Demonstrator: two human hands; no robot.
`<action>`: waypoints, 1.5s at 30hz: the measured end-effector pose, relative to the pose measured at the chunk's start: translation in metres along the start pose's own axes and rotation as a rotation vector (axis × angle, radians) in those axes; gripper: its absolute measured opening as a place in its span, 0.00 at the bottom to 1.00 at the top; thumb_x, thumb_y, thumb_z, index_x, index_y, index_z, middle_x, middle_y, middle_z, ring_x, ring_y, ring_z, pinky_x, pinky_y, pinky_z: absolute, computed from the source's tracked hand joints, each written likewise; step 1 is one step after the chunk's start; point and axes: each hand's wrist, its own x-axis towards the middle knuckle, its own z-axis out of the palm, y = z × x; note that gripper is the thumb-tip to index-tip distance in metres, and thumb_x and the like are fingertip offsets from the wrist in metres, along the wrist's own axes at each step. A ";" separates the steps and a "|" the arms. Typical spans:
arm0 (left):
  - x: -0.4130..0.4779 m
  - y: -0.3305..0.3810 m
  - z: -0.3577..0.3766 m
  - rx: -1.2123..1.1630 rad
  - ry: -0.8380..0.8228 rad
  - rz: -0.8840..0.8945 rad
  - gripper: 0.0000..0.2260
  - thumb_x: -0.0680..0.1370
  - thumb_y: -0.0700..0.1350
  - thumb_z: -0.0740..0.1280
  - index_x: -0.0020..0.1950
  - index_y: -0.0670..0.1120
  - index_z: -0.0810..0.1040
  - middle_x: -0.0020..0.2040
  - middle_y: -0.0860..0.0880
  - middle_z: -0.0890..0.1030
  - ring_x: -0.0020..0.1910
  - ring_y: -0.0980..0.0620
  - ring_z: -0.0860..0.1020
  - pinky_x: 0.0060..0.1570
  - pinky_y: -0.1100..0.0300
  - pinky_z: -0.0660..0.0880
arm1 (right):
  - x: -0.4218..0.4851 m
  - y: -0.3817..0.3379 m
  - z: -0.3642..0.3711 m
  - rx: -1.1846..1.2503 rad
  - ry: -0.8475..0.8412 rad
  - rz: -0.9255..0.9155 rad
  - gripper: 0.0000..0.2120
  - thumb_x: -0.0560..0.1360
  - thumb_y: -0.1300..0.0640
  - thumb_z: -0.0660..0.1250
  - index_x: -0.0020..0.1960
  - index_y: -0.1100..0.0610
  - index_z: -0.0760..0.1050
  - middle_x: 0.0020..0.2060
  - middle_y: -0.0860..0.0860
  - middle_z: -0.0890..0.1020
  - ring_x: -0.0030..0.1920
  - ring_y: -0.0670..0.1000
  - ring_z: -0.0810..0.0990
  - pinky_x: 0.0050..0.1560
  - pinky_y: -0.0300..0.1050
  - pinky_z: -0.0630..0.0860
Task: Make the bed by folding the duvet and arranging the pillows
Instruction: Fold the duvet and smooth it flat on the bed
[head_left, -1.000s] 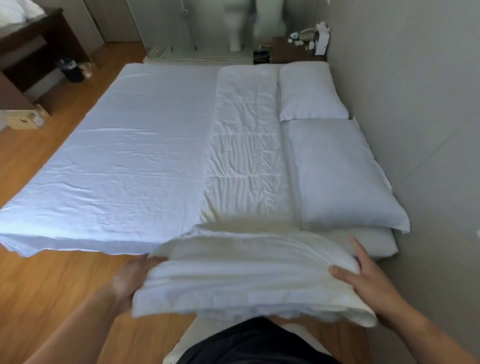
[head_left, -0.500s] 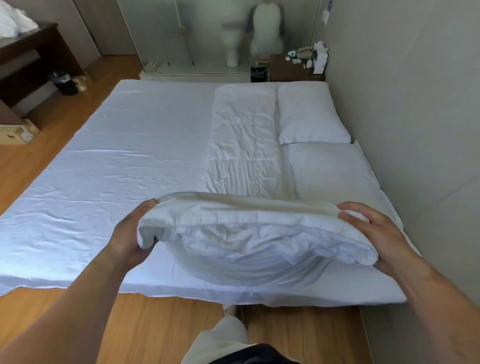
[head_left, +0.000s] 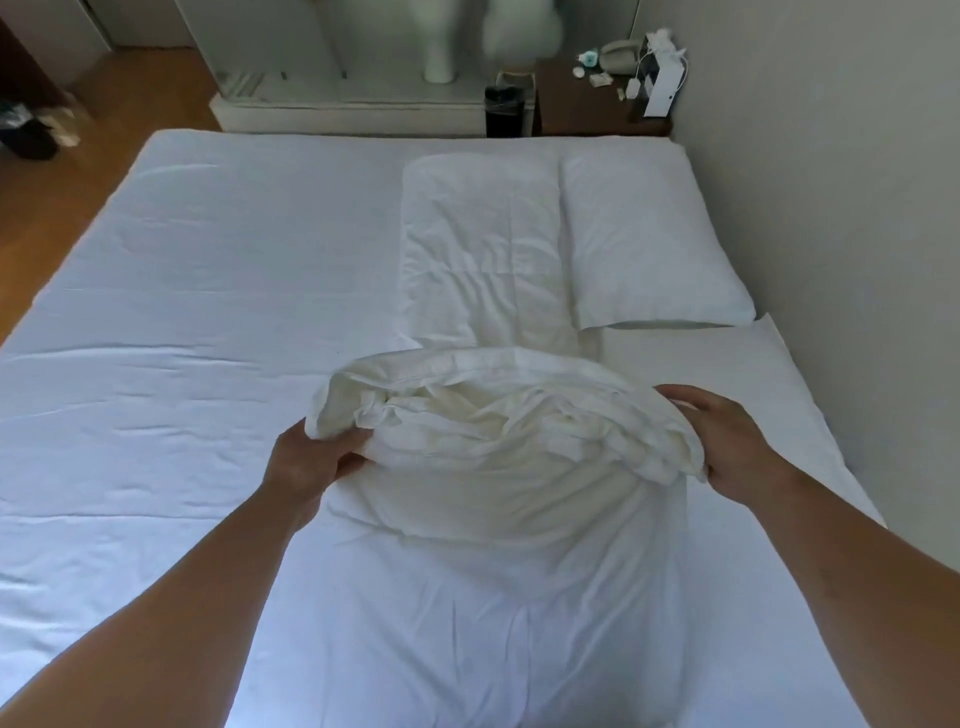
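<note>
White cloth fills both hands. The left hand (head_left: 306, 462) has its grip pinched on the left end of the folded duvet (head_left: 498, 431), thumb under the bunched edge and fingers curled in. The right hand (head_left: 727, 441) has its grip wrapped over the right end, fingers on top of the fold and pressed on the cloth. The held part is lifted and rolled up, and it sits near the middle of the bed (head_left: 208, 338), a bit to the right. Past it, the rest of the duvet lies flat in a long strip that runs up to the far end of the bed.

One pillow (head_left: 649, 249) lies just beside that strip, on its right, close to the wall (head_left: 831, 182). The right side of the bed touches the wall, so no room is there. The left half of the bed is bare sheet, wide and smooth. Wood floor (head_left: 78, 171) shows past the left edge. Beyond the far edge stand one black bin (head_left: 503, 111) and one dark nightstand (head_left: 587, 106) with small things on it.
</note>
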 end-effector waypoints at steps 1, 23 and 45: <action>0.021 0.005 0.006 0.012 0.096 -0.040 0.19 0.69 0.40 0.80 0.58 0.39 0.82 0.49 0.39 0.86 0.45 0.43 0.85 0.54 0.47 0.82 | 0.020 -0.005 0.005 0.000 -0.011 0.013 0.08 0.76 0.59 0.72 0.54 0.52 0.85 0.52 0.51 0.87 0.54 0.55 0.85 0.52 0.52 0.79; 0.379 -0.055 0.145 1.546 -0.116 0.435 0.39 0.69 0.79 0.49 0.75 0.60 0.64 0.73 0.49 0.72 0.74 0.47 0.67 0.75 0.45 0.58 | 0.394 0.106 0.142 -1.102 -0.111 -0.419 0.40 0.71 0.24 0.58 0.77 0.41 0.59 0.77 0.47 0.66 0.78 0.52 0.60 0.77 0.63 0.53; 0.478 -0.099 0.158 1.218 -0.014 0.454 0.32 0.71 0.76 0.53 0.63 0.59 0.79 0.63 0.48 0.77 0.65 0.43 0.74 0.65 0.49 0.71 | 0.492 0.148 0.158 -1.117 0.090 -0.635 0.29 0.76 0.31 0.57 0.63 0.52 0.75 0.64 0.53 0.77 0.66 0.58 0.73 0.65 0.57 0.69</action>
